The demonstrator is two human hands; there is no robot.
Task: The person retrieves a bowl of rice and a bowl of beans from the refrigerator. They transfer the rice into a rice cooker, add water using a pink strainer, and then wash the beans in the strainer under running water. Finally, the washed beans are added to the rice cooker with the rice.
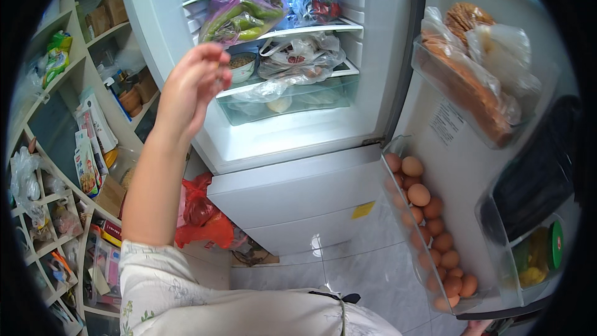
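My left hand (198, 84) is raised in front of the open refrigerator, its fingers loosely curled and slightly blurred, with nothing seen in them. Just above its fingertips, a thin purple plastic bag of long green peppers (247, 17) lies on a glass shelf and juts past the front edge. Right of the fingers, a patterned bowl of brown food (242, 67) stands on the shelf below. Only a small part of my right hand (476, 326) shows at the bottom, by the edge of the refrigerator door (419, 119); its fingers are hidden.
White and clear plastic bags (298, 56) fill the shelf beside the bowl, above a clear drawer (322, 98). Door bins hold several brown eggs (419, 194), bagged bread (466, 74) and a green-lidded jar (536, 254). Packed shelving (58, 116) stands left; red plastic bags (200, 214) sit low beside the refrigerator.
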